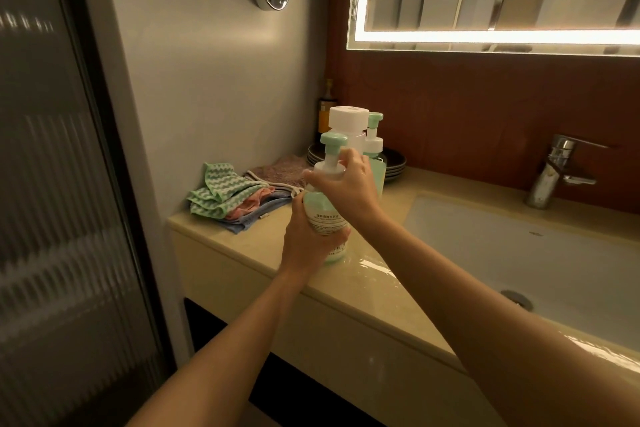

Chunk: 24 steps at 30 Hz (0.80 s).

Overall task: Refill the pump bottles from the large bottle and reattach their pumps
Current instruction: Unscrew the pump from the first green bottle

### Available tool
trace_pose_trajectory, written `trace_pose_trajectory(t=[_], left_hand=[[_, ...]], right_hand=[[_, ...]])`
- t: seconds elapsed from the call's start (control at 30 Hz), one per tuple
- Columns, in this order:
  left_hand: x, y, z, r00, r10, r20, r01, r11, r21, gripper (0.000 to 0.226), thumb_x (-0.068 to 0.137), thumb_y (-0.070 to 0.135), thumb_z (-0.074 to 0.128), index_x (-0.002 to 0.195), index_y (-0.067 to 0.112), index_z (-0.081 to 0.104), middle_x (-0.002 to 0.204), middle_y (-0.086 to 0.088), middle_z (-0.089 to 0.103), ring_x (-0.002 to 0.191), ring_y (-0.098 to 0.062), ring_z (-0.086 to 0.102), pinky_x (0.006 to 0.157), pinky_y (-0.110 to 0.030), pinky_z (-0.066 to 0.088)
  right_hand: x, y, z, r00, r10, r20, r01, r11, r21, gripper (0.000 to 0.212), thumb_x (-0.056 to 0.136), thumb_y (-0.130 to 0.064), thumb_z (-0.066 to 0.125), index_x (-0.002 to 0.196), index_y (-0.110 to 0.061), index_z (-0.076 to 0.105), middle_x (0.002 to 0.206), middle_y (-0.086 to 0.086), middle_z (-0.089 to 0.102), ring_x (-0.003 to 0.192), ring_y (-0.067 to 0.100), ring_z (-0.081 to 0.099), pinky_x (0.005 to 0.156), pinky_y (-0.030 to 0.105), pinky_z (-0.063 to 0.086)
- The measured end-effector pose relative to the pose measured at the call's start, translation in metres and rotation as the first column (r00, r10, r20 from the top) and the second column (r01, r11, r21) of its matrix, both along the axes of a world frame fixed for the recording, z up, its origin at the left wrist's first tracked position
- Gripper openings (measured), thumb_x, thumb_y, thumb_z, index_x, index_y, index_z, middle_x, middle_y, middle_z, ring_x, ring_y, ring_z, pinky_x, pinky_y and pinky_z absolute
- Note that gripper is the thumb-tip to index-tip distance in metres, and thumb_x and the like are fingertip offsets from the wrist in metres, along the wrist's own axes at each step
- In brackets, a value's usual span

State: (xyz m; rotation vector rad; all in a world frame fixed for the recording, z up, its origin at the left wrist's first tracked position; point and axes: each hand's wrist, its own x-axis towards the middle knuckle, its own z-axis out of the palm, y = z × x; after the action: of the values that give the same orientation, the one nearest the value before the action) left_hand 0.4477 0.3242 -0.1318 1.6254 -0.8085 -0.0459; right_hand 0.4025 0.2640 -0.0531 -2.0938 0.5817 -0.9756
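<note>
At the table [349, 291] edge, left fingers [341, 236] wrap the bottle [323, 215]; right fingers [313, 178] pinch its pump [333, 143] collar. Just behind them stand the large bottle [348, 121], a second bottle [375, 146] and plates [395, 163]; cloths [228, 198] lie left.

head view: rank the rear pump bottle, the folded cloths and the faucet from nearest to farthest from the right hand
The right hand grips the front pump bottle at its collar.
1. rear pump bottle, just behind the hand
2. folded cloths, to its left on the counter
3. faucet, far to its right
</note>
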Motion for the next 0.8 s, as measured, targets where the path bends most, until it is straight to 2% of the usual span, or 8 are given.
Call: trace_pose_trajectory(t=[0.1, 0.2, 0.3, 0.43, 0.5, 0.67, 0.73, 0.8], left_hand=[[0.0008, 0.0001, -0.0013, 1.0, -0.001, -0.002, 0.001, 1.0, 0.0, 0.084, 0.064, 0.018, 0.081, 0.131, 0.021, 0.029, 0.109, 0.01, 0.048, 0.099, -0.008, 0.049, 0.084, -0.023, 0.043], [0.0009, -0.0004, -0.0008, 1.0, 0.008, 0.007, -0.008, 1.0, 0.001, 0.085, 0.064, 0.019, 0.081, 0.131, 0.021, 0.029, 0.108, 0.01, 0.047, 0.098, -0.007, 0.047, 0.082, -0.021, 0.042], [0.0011, -0.0008, -0.0002, 0.999, 0.022, 0.027, -0.023, 1.0, 0.018, 0.086, 0.065, 0.019, 0.081, 0.132, 0.019, 0.028, 0.109, 0.011, 0.044, 0.099, -0.005, 0.044, 0.085, -0.02, 0.04], [0.0023, -0.0009, -0.0014, 1.0, 0.019, -0.004, -0.019, 1.0, 0.006, 0.086, 0.063, 0.019, 0.082, 0.131, 0.021, 0.029, 0.111, 0.01, 0.046, 0.102, -0.008, 0.047, 0.088, -0.024, 0.042], [0.0026, -0.001, -0.0016, 1.0, 0.022, 0.0, -0.022, 1.0, 0.008, 0.087, 0.063, 0.019, 0.082, 0.132, 0.02, 0.029, 0.112, 0.009, 0.047, 0.101, -0.008, 0.047, 0.088, -0.025, 0.043], [0.0018, -0.0012, -0.001, 0.999, 0.032, 0.019, -0.032, 0.999, 0.012, 0.088, 0.063, 0.018, 0.082, 0.133, 0.018, 0.028, 0.113, 0.006, 0.049, 0.101, -0.01, 0.048, 0.086, -0.024, 0.043], [0.0022, -0.0014, -0.0017, 0.999, 0.033, 0.022, -0.033, 0.999, 0.007, 0.088, 0.063, 0.018, 0.082, 0.132, 0.018, 0.029, 0.117, 0.002, 0.051, 0.105, -0.013, 0.05, 0.088, -0.027, 0.044], [0.0022, -0.0013, -0.0017, 0.999, 0.035, 0.015, -0.035, 0.999, 0.009, 0.087, 0.063, 0.019, 0.082, 0.132, 0.019, 0.029, 0.116, 0.003, 0.051, 0.107, -0.015, 0.051, 0.088, -0.026, 0.044]], right_hand=[[-0.0003, -0.0022, 0.0021, 0.998, -0.049, 0.034, 0.05, 0.998, -0.044, 0.052, 0.075, -0.031, 0.072, 0.117, -0.013, 0.049, 0.116, 0.005, 0.048, 0.106, 0.019, 0.048, 0.088, 0.03, 0.045], [-0.0035, 0.0, 0.0035, 0.995, 0.085, 0.048, -0.088, 0.994, 0.067, 0.047, 0.08, -0.018, 0.066, 0.122, -0.012, 0.045, 0.117, 0.006, 0.053, 0.103, 0.017, 0.051, 0.083, 0.028, 0.042], [-0.0024, 0.0021, 0.001, 0.986, 0.159, 0.047, -0.163, 0.981, 0.107, 0.048, 0.083, -0.016, 0.061, 0.127, -0.013, 0.042, 0.121, 0.008, 0.053, 0.108, 0.022, 0.052, 0.086, 0.03, 0.041], [0.0043, -0.0005, -0.0014, 1.0, -0.026, -0.005, 0.026, 0.999, -0.022, 0.058, 0.075, -0.038, 0.07, 0.122, -0.016, 0.045, 0.121, 0.004, 0.045, 0.11, 0.019, 0.045, 0.09, 0.032, 0.043], [0.0038, -0.0008, -0.0008, 0.996, -0.083, 0.015, 0.083, 0.995, -0.053, 0.055, 0.073, -0.039, 0.073, 0.116, -0.015, 0.047, 0.116, 0.004, 0.045, 0.106, 0.019, 0.046, 0.091, 0.035, 0.046], [-0.0044, 0.0036, 0.0011, 0.992, 0.103, 0.079, -0.109, 0.991, 0.076, 0.043, 0.081, -0.017, 0.064, 0.12, -0.013, 0.044, 0.113, 0.006, 0.053, 0.103, 0.019, 0.052, 0.089, 0.033, 0.046], [-0.0035, 0.0039, 0.0009, 0.988, 0.129, 0.083, -0.139, 0.983, 0.122, 0.044, 0.083, -0.016, 0.06, 0.123, -0.015, 0.042, 0.116, 0.006, 0.054, 0.105, 0.021, 0.053, 0.092, 0.038, 0.045], [0.0006, 0.0029, -0.0006, 0.992, 0.106, 0.072, -0.113, 0.988, 0.106, 0.048, 0.082, -0.021, 0.064, 0.124, -0.017, 0.042, 0.122, 0.006, 0.051, 0.109, 0.022, 0.051, 0.091, 0.037, 0.044]])
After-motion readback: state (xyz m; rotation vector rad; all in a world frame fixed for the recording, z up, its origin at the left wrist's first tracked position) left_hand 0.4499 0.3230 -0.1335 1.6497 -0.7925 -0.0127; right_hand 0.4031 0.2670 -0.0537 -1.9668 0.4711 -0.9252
